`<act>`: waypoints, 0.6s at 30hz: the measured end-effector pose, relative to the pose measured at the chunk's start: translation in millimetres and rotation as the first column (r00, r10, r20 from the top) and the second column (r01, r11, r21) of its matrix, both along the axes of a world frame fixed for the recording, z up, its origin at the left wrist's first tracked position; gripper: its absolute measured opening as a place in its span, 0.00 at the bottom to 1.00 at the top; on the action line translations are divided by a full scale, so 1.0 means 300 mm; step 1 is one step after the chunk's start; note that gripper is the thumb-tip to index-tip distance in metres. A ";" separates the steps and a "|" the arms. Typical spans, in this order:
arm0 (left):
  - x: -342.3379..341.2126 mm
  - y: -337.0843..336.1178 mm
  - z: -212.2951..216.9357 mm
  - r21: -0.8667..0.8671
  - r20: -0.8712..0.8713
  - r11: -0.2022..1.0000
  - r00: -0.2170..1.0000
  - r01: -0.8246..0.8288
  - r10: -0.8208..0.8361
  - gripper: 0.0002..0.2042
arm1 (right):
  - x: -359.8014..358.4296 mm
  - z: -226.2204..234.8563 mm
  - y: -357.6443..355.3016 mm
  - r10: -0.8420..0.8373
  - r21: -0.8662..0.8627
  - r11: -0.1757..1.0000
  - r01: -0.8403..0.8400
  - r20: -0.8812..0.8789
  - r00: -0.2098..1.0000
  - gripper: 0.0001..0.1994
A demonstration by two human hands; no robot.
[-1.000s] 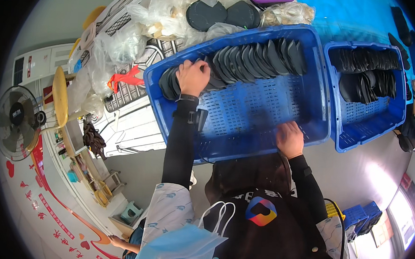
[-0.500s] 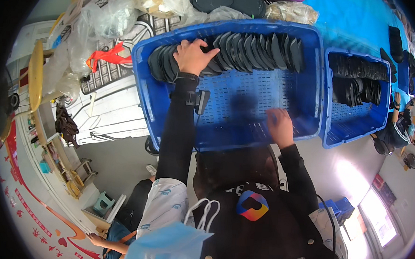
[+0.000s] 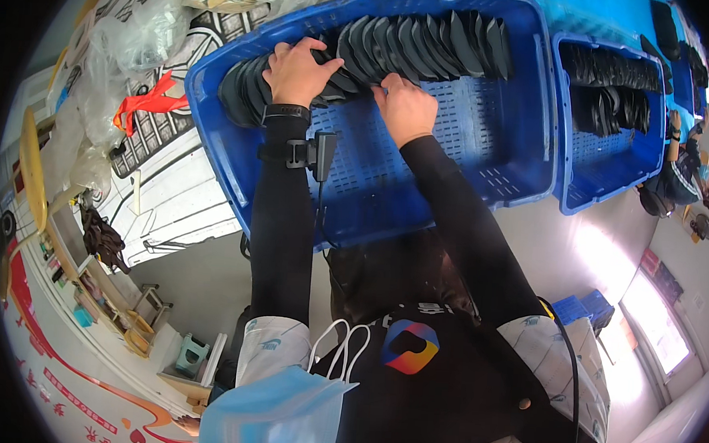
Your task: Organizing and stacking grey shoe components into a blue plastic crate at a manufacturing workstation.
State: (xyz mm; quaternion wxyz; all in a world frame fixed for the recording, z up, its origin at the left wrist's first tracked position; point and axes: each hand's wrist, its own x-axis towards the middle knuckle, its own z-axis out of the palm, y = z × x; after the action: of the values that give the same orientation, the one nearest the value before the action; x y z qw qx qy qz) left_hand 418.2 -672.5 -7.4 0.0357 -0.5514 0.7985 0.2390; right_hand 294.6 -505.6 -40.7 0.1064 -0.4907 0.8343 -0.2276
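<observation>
- Black curved pads (image 3: 416, 44): tight row either side of the fingers, in blue crate (image 3: 464, 115).
- Left hand (image 3: 300, 73): thumb spread wide over row; can't tell grip.
- Right hand (image 3: 407, 108): curled at row's near edge, grip hidden.
- Press lightly, keep edges aligned.

"Where are we standing?"
"In a workshop, we'd say: we see dark curved pieces (image 3: 416, 47) lined up in a blue crate (image 3: 489, 108), a second crate (image 3: 598, 168) alongside, plastic bags (image 3: 152, 34) heaped beyond, and a co-worker (image 3: 680, 181) further along."
</observation>
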 end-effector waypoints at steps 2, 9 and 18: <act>0.001 -0.003 -0.008 -0.009 -0.004 1.000 1.000 -0.004 0.003 0.28 | 0.029 0.005 0.000 -0.203 0.322 0.931 0.168 0.078 0.976 0.12; -0.042 -0.009 -0.026 -0.031 0.049 0.999 0.998 0.028 -0.026 0.28 | 0.153 -0.068 0.048 -0.427 0.098 0.889 0.448 0.533 0.730 0.19; -0.008 -0.055 -0.085 -0.037 0.075 0.997 0.995 0.064 -0.061 0.26 | 0.157 -0.012 0.082 -0.223 0.123 0.973 0.194 0.717 0.660 0.33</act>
State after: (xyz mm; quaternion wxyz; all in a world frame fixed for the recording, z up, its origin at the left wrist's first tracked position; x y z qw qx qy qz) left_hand 415.9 -689.2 -32.9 0.0619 -0.5351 0.8180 0.2015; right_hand 341.8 -481.0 -44.2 0.4100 -0.2595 0.7781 -0.3990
